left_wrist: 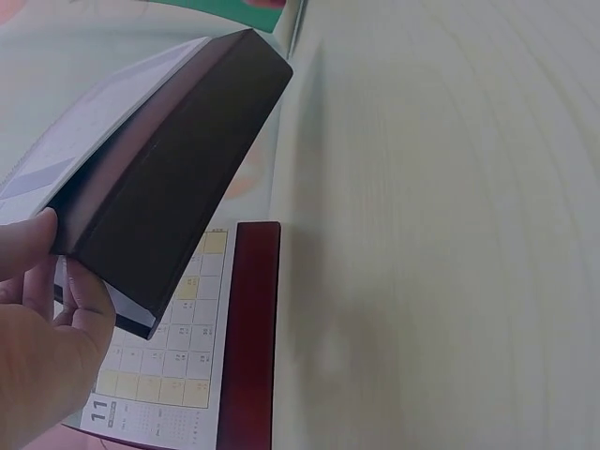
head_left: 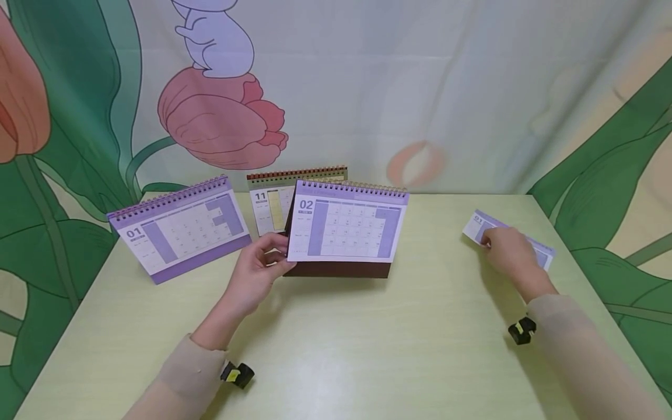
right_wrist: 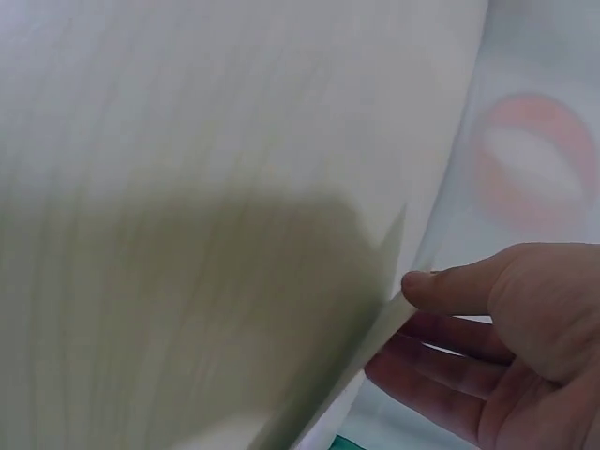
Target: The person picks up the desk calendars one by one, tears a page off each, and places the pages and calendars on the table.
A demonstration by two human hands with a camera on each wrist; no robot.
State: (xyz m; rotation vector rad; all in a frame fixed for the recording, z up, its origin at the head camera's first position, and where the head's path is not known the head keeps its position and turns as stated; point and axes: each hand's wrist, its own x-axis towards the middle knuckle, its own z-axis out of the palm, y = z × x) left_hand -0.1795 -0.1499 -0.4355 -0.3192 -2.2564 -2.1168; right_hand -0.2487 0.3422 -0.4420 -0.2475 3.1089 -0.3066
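Note:
My left hand [head_left: 256, 274] grips a spiral-bound desk calendar [head_left: 346, 224] by its left edge; its page reads 02 and its stand is dark brown. In the left wrist view the underside of the stand [left_wrist: 187, 169] tilts above the table, and the thumb and fingers of the left hand [left_wrist: 56, 319] hold its near corner. Far to the right, my right hand [head_left: 511, 256] pinches a loose calendar page [head_left: 475, 226] marked 01. From the right wrist view, thumb and fingers of the right hand [right_wrist: 506, 337] hold the thin sheet [right_wrist: 361, 361] edge-on.
A purple desk calendar [head_left: 181, 230] showing 01 stands at the left. Behind the held one is another desk calendar [head_left: 262, 210] showing 11, with a dark red base [left_wrist: 251, 328]. The pale table [head_left: 394, 350] ends at a printed curtain [head_left: 357, 87].

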